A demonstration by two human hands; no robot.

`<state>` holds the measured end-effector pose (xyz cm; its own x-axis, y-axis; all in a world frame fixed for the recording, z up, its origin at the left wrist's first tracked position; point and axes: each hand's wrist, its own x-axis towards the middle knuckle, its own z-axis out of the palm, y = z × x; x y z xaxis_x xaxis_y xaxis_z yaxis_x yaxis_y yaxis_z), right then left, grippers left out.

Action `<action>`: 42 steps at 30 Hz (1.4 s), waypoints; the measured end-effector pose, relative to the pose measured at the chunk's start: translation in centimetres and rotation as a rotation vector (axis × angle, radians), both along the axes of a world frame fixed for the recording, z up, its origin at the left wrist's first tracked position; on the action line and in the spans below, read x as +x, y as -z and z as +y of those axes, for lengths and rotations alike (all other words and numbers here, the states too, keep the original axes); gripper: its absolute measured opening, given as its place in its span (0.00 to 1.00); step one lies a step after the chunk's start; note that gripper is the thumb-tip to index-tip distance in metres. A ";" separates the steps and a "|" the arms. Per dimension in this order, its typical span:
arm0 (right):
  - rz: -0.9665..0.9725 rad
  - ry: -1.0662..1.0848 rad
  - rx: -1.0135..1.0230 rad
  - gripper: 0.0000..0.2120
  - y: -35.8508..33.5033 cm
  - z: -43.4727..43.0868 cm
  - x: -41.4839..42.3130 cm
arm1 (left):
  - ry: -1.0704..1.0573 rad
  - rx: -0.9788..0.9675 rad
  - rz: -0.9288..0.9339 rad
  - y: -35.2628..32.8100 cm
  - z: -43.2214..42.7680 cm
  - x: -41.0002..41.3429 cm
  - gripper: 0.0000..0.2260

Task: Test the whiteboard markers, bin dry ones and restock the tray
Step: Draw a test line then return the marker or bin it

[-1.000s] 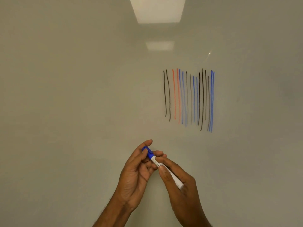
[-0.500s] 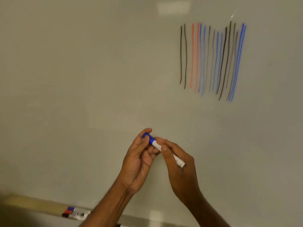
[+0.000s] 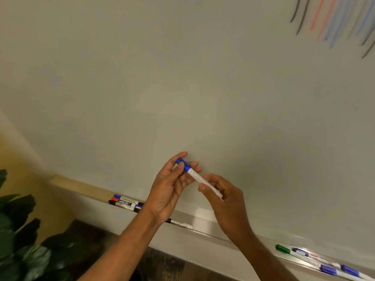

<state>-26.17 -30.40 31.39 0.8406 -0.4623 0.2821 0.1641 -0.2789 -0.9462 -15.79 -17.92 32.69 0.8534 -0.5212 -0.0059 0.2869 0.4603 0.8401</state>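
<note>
A capped blue marker (image 3: 197, 178) with a white barrel is held in front of the whiteboard (image 3: 182, 88). My left hand (image 3: 172, 185) pinches its blue cap end between thumb and fingers. My right hand (image 3: 225, 201) grips the white barrel lower down. Below runs the metal marker tray (image 3: 205, 230). A cluster of blue, red and black markers (image 3: 125, 202) lies on its left part. One black marker (image 3: 179, 223) lies under my left wrist. A green marker (image 3: 283, 249) and several blue-capped markers (image 3: 336, 268) lie on its right part.
Black, red and blue test strokes (image 3: 334, 23) mark the board's upper right corner. A dark leafy plant (image 3: 22, 240) stands at the lower left against a yellow wall (image 3: 18, 169). Patterned carpet (image 3: 101, 240) shows under the tray.
The view has tilted down and left, so the strokes slid to the top right and the tray with its markers came into sight. Both hands still hold the blue marker.
</note>
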 end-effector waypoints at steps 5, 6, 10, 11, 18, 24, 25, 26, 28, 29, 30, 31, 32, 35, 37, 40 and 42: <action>0.160 0.001 -0.123 0.06 6.5 0.4 1.6 | -0.029 0.234 -0.023 5.9 1.5 1.0 0.14; 0.189 0.010 -0.141 0.06 7.9 0.5 2.0 | -0.046 0.278 -0.011 7.3 1.7 1.2 0.15; 0.342 0.072 -0.233 0.08 14.0 0.5 3.2 | -0.186 0.521 0.067 13.2 2.8 1.7 0.13; 0.380 0.080 -0.260 0.10 15.3 0.4 3.5 | -0.223 0.580 0.080 14.6 3.1 1.7 0.12; 0.538 0.082 -0.438 0.12 21.9 0.0 5.7 | -0.142 1.146 -0.153 22.7 5.1 0.1 0.18; 0.614 0.042 -0.614 0.11 26.2 -0.1 7.8 | 0.152 1.392 -0.553 27.2 4.9 0.0 0.30; 0.625 0.045 -0.637 0.11 26.9 0.0 8.1 | 0.142 1.412 -0.610 27.7 4.8 0.1 0.36; 0.638 0.043 -0.667 0.11 27.4 0.1 8.4 | 0.128 1.435 -0.712 28.4 4.7 0.4 0.37; 0.661 0.033 -0.709 0.11 28.4 0.2 9.1 | 0.097 1.479 -0.913 30.2 4.6 0.9 0.31; 0.674 0.030 -0.713 0.11 28.8 0.3 9.4 | 0.094 1.471 -1.008 30.8 4.4 1.0 0.40; 0.682 0.028 -0.713 0.12 29.1 0.4 9.7 | 0.163 1.456 -1.039 31.4 3.8 1.4 0.48; 0.683 0.029 -0.712 0.12 29.2 0.5 10.0 | 0.139 1.417 -1.010 31.8 3.3 1.8 0.51; 0.681 0.032 -0.711 0.12 29.4 0.7 10.2 | 0.153 1.406 -0.984 31.5 3.0 2.3 0.52; 0.687 0.023 -0.702 0.13 30.0 1.0 10.9 | 0.246 1.430 -0.986 31.3 2.3 3.7 0.56; 0.674 0.011 -0.704 0.14 30.6 1.2 11.3 | 0.254 1.502 -1.042 31.9 2.2 4.5 0.55; 0.643 -0.007 -0.713 0.14 31.1 1.3 11.8 | 0.245 1.585 -1.099 32.8 2.3 5.2 0.47; 0.626 0.001 -0.737 0.12 31.5 1.3 11.7 | 0.328 1.633 -1.089 33.0 2.2 4.9 0.42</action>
